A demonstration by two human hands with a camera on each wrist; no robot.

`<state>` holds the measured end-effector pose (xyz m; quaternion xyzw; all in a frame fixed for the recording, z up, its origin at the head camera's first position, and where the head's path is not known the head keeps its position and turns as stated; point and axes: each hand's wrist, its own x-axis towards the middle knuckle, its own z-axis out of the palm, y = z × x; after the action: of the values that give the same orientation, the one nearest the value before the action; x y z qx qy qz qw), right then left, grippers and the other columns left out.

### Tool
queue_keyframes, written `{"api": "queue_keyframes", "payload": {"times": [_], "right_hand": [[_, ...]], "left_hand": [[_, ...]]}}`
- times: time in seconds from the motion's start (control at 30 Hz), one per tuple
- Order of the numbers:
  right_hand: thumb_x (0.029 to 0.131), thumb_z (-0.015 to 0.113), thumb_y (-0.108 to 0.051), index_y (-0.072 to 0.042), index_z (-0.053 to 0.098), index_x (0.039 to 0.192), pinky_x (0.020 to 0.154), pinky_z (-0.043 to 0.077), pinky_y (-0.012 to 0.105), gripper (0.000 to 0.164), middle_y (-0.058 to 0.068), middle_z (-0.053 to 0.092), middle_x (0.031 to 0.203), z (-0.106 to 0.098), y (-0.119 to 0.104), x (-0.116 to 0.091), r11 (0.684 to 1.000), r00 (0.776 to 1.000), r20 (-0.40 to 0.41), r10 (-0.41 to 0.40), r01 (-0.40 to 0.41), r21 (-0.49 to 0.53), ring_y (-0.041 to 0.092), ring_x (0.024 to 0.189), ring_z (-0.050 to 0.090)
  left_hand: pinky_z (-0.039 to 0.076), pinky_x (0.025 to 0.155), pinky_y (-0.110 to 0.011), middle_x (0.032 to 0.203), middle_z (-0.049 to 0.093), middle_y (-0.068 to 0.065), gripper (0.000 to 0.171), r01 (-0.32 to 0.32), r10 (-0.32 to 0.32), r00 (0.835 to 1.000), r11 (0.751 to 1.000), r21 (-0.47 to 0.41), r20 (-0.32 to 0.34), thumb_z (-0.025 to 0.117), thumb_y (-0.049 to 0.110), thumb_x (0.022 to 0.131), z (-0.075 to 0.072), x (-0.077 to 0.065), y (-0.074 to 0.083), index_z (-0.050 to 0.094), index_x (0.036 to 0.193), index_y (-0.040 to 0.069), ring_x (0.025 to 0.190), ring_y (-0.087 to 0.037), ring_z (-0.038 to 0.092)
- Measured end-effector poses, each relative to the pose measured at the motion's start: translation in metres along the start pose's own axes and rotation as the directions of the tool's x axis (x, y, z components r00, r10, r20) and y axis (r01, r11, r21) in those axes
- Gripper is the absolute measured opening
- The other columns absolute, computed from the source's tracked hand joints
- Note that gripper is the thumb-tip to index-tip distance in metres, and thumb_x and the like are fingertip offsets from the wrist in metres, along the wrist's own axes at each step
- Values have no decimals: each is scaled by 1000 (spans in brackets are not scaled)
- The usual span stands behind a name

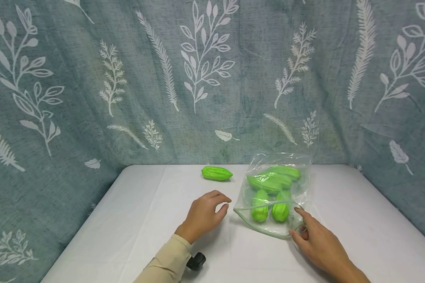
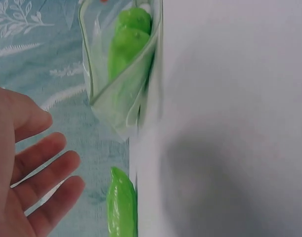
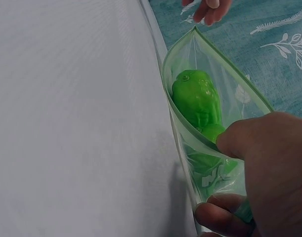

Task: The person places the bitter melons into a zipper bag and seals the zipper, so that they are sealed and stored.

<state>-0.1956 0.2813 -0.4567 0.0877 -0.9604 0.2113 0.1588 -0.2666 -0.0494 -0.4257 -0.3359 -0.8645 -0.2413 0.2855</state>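
A clear zip bag [image 1: 243,198] with a green-edged mouth lies on the table, its mouth spread apart toward me. Several shiny green ridged gourds [image 1: 260,212] are inside it; the right wrist view shows one gourd [image 3: 196,96] just within the opening. My right hand [image 1: 320,243] grips the bag's rim at its right end, thumb and fingers at the edge. Just left of the bag, my left hand [image 1: 203,214] hovers with relaxed, slightly bent fingers and holds nothing. Behind it, a single green gourd [image 1: 217,173] rests near the table's far edge.
A white cloth covers the table [image 1: 127,228]. Blue-green curtains [image 1: 148,86] with white leaf prints hang behind it and along both sides. A black device [image 1: 196,261] shows at the left wrist, beside a beige sleeve [image 1: 170,255].
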Motion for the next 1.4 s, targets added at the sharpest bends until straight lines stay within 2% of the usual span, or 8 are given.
{"api": "queue_keyframes", "payload": {"times": [0.2, 0.27, 0.37, 0.47, 0.67, 0.97, 1.3, 1.4], "right_hand": [[90, 75, -31, -9, 44, 147, 59, 45, 34, 68, -7, 58, 81, 0, 0, 0, 1000, 1000, -3, -3, 3, -1, 8, 70, 54], [90, 75, -32, -9, 44, 147, 59, 45, 35, 69, -7, 58, 81, -1, 0, 0, 1000, 1000, 5, 3, -3, -3, 8, 71, 54], [90, 75, -32, -9, 44, 147, 59, 45, 35, 69, -7, 58, 81, -1, 0, 0, 1000, 1000, 9, 5, -5, -5, 8, 71, 54], [90, 74, -32, -9, 44, 147, 58, 45, 34, 69, -7, 58, 81, 0, 0, 0, 1000, 1000, 9, 5, -5, -4, 8, 71, 54], [90, 75, -32, -9, 43, 148, 59, 46, 35, 70, -7, 59, 81, 2, 1, -1, 1000, 1000, 15, 13, -13, -1, 7, 71, 55], [89, 75, -31, -9, 44, 147, 59, 48, 35, 69, -7, 60, 82, 2, 1, -1, 1000, 1000, -9, -6, 6, 1, 8, 73, 58], [90, 74, -32, -8, 44, 148, 59, 47, 35, 69, -7, 60, 81, -1, 0, -1, 1000, 1000, 13, 12, -12, 3, 8, 71, 57], [90, 75, -32, -8, 44, 147, 58, 45, 34, 69, -7, 58, 80, 0, -1, 0, 1000, 1000, 22, 18, -18, 0, 7, 69, 53]], "left_hand": [[53, 68, -30, 99, 70, 9, 15, 118, -114, 992, 991, -64, 63, 70, 16, 91, 2, -1, -9, 78, 104, 17, 88, -12, 67], [54, 71, -30, 100, 70, 8, 16, 197, -184, 977, 972, -129, 111, 68, 17, 93, 2, -1, -11, 78, 106, 17, 89, -13, 68], [53, 75, -31, 101, 70, 9, 18, 319, -282, 942, 921, -221, 183, 66, 18, 95, 2, 1, -15, 77, 108, 17, 89, -11, 67], [52, 79, -33, 104, 71, 9, 18, 390, -335, 913, 884, -256, 234, 64, 19, 96, 2, 4, -21, 77, 110, 18, 93, -10, 66], [53, 81, -35, 107, 71, 7, 20, 450, -379, 882, 852, -268, 279, 63, 22, 97, 3, 12, -32, 76, 112, 18, 97, -13, 66], [53, 82, -35, 106, 72, 7, 24, 546, -457, 833, 772, -325, 313, 62, 23, 98, 12, 18, -43, 75, 115, 13, 98, -15, 66], [53, 84, -38, 107, 72, 3, 25, 587, -507, 807, 745, -318, 302, 63, 22, 98, 18, 24, -54, 75, 116, 11, 100, -19, 66], [53, 85, -39, 105, 72, 3, 25, 587, -513, 808, 746, -315, 289, 63, 21, 97, 18, 27, -60, 75, 116, 10, 101, -20, 66]]}}
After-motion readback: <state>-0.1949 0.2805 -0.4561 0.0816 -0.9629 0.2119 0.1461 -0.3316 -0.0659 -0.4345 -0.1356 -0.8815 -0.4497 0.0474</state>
